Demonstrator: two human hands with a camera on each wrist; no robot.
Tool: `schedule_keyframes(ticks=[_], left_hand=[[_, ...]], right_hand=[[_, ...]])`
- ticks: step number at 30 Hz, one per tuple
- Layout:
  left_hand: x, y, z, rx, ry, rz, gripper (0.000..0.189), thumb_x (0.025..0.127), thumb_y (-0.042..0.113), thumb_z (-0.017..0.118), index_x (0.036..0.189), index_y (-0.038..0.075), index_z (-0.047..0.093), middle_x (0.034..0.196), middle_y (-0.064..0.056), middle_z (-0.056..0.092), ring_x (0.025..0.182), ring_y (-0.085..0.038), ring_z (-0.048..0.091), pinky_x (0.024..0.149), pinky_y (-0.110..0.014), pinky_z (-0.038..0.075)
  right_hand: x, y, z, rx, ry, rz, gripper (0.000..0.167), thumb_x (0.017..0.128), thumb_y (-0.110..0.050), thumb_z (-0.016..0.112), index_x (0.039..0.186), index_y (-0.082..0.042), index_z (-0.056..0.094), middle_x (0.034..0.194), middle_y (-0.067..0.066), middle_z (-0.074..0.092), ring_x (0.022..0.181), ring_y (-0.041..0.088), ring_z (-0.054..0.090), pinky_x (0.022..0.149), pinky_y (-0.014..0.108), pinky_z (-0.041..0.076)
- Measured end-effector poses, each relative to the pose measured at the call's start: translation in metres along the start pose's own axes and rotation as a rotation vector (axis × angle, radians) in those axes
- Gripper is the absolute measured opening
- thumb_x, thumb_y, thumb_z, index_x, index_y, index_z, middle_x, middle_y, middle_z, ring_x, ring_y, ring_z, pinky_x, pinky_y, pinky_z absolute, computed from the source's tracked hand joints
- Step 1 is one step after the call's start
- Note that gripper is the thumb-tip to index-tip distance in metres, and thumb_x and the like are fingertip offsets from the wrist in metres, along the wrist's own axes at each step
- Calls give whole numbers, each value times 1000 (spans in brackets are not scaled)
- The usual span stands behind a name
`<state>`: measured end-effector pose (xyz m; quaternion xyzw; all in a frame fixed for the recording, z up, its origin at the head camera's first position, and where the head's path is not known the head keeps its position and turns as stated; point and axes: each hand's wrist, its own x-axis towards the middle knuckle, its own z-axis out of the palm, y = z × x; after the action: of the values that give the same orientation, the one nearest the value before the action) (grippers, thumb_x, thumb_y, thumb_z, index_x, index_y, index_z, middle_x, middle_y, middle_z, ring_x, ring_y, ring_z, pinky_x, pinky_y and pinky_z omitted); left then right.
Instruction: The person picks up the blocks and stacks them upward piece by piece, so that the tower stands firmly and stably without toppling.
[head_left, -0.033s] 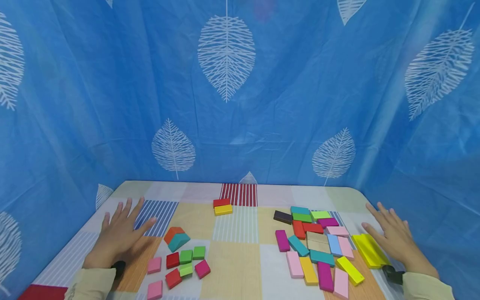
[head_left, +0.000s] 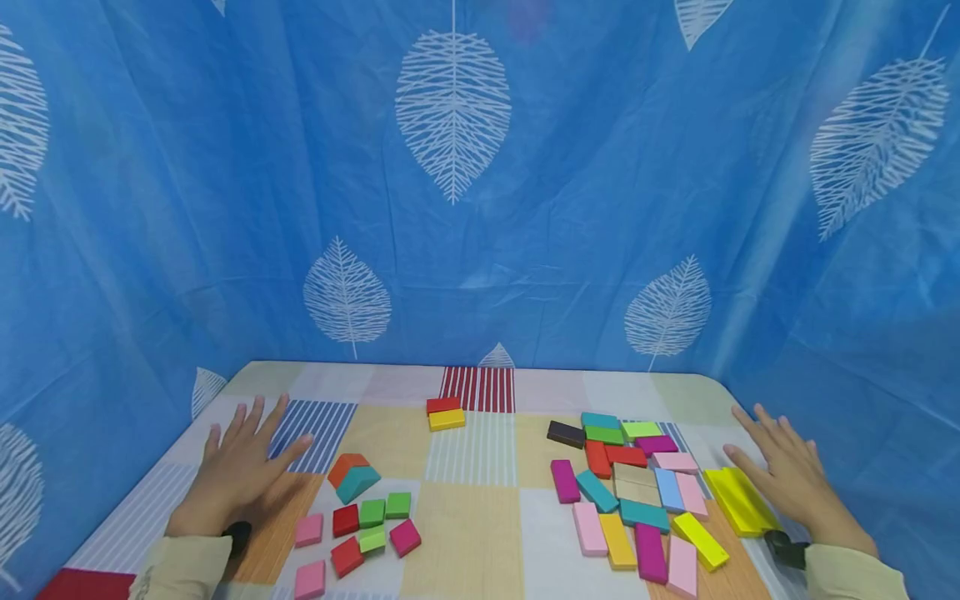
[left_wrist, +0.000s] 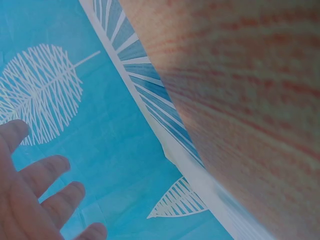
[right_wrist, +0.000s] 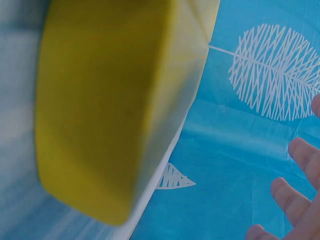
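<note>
My left hand [head_left: 236, 471] is spread with straight fingers at the table's left side and holds nothing. To its right lie an orange block [head_left: 348, 463] and a teal block [head_left: 357, 483] side by side, and below them several small red, green and pink cubes, such as a pink cube [head_left: 308, 530]. At the right side my right hand [head_left: 797, 477] is likewise spread, holding nothing. Just left of it sit yellow blocks [head_left: 738, 500]; one yellow block [right_wrist: 100, 110] looms blurred in the right wrist view. Left wrist view shows only loosely extended fingers [left_wrist: 45, 175].
Several flat rectangular blocks in mixed colours, among them a tan block [head_left: 636, 493] and a black block [head_left: 566, 434], lie grouped on the right half. A red block [head_left: 443, 405] and a yellow block [head_left: 447, 419] lie at the back middle. A blue leaf-print curtain [head_left: 570, 208] surrounds the patchwork-covered table [head_left: 465, 533].
</note>
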<state>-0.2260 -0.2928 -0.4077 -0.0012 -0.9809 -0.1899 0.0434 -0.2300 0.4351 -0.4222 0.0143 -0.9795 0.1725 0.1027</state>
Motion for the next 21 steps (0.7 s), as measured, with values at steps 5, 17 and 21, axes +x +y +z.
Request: schedule_keyframes(ticks=[5,17,21], left_hand=[[-2,0,0,10,5,5,98,105,63,55,168,-4,22,166,-46,10,155,-66,4,120,-82,-5],[-1,9,4,-62,-4,81,94,105,59,59,169,-1,26,168,-43,18,153,-68,12,118,-85,3],[3,18,3,-167,-60,80,89,107,53,59,170,2,25,170,-40,20,154,-66,13,115,-88,9]], right_hand=[[1,-2,3,-3,7,-8,79,112,-46,51,170,-4,16,168,43,8,152,69,-4,116,81,-15],[6,-11,0,42,-33,-54,79,111,-38,59,170,-2,20,166,43,18,147,73,15,107,92,13],[8,-23,-1,69,-77,-61,82,109,-38,63,169,-1,22,163,44,25,146,70,23,101,92,25]])
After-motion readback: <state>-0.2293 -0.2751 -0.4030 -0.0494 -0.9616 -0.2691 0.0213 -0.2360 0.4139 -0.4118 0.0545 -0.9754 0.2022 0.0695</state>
